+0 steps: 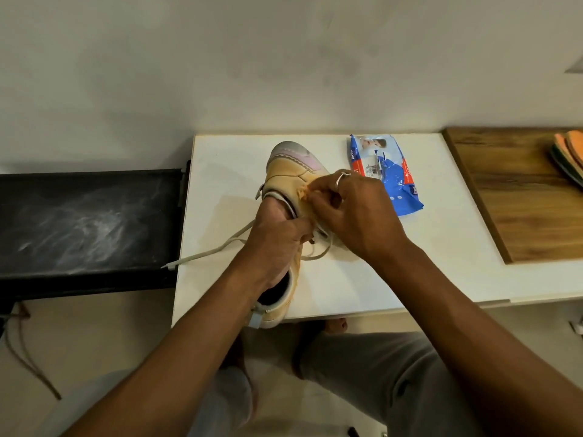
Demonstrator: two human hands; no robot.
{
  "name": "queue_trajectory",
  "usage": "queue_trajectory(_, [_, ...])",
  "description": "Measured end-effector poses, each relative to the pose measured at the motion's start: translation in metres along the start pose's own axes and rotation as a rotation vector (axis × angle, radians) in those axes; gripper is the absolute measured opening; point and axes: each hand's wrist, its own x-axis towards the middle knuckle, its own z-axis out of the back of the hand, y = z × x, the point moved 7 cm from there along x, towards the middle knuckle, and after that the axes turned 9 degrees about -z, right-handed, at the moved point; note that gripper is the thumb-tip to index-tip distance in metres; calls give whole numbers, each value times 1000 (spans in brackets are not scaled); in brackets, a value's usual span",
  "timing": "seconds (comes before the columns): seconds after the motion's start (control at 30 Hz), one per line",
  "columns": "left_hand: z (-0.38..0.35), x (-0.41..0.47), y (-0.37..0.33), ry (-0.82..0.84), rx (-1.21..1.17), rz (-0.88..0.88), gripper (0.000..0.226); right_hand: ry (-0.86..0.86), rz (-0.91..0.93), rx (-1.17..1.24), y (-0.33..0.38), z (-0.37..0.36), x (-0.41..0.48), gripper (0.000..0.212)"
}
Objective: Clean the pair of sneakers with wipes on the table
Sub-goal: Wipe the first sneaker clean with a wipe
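Far left there's a black bench [88,222] with chalky smears, sitting right up against the white table [410,263]. A loose lace [205,253] runs from the sneaker and hangs off the table's left edge.

The sneaker [287,171] is tan with a grey-pink toe. It's on the left half of the table, toe pointing far and heel with a blue tab right at the near edge. Honestly can't tell if that's one shoe or two under the hands.

The left hand [277,244] is clamped round the sneaker's middle, fingers curled into the upper. The right hand [356,212], ring [342,179] on one finger, comes in from the right. Its fingertips are pinched together on a crumpled tan bit by the lace holes. Could be a wipe or just the shoe, can't say.

Just right of that hand, towards the far edge, lies the blue and white wipes pack [385,175], flat on the table. Further right is a wooden board [520,200] with orange and green flat pieces [568,156] stacked at its far corner.

Grey trousers [378,373] show nearest the camera.
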Motion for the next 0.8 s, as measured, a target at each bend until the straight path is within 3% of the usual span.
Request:
queue_trajectory(0.1, [2,-3,2,-16,16,16,40,-5,-6,51,7,-6,3,18])
queue_trajectory(0.27, [-1,-4,1,-9,-14,4,46,171,-29,80,-2,-9,1,12])
queue_trajectory(0.47, [3,-3,1,-45,21,13,40,-11,-2,49,-1,-4,8,18])
queue_trajectory(0.67, [0,-3,-1,8,2,-15,46,159,62,92,-1,-10,3,13])
queue_trajectory(0.8, [2,0,0,-1,20,-8,44,5,51,57,-7,-2,10,15])
